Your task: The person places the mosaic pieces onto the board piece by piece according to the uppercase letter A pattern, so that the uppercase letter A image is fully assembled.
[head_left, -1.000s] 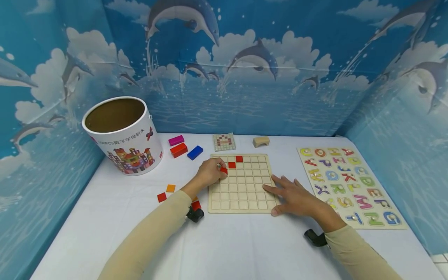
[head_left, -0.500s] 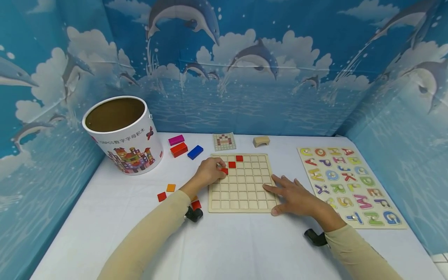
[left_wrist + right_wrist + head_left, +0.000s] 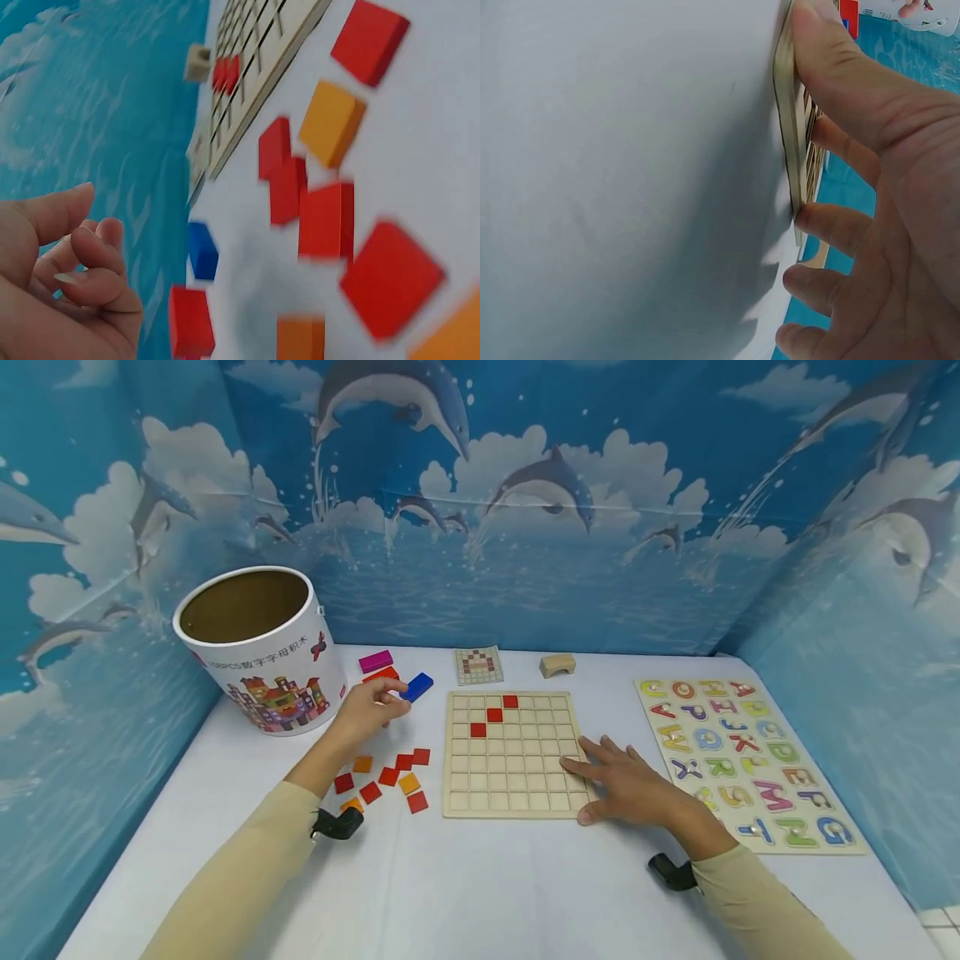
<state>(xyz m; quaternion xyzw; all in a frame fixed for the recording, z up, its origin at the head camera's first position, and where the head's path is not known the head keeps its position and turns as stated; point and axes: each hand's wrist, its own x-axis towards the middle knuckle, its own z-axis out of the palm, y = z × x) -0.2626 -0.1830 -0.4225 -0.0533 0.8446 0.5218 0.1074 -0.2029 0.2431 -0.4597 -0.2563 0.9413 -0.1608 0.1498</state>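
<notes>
Head view: grid board (image 3: 510, 756) mid-table w/ three red tiles (image 3: 492, 714) in a diagonal. Right hand (image 3: 630, 785), fingers flat, steadies the board's near-right corner. Left hand (image 3: 369, 708), left of board, loosely curled, holds nothing, above loose tiles (image 3: 390, 774). Looks like between placements; next needs a clean pinch on one tile.

Left wrist view: fingers (image 3: 82, 255) empty, tiles below.

Right wrist view: thumb (image 3: 832, 52) presses board edge. White tabletop (image 3: 480, 885), dolphin backdrop (image 3: 525, 485).
</notes>
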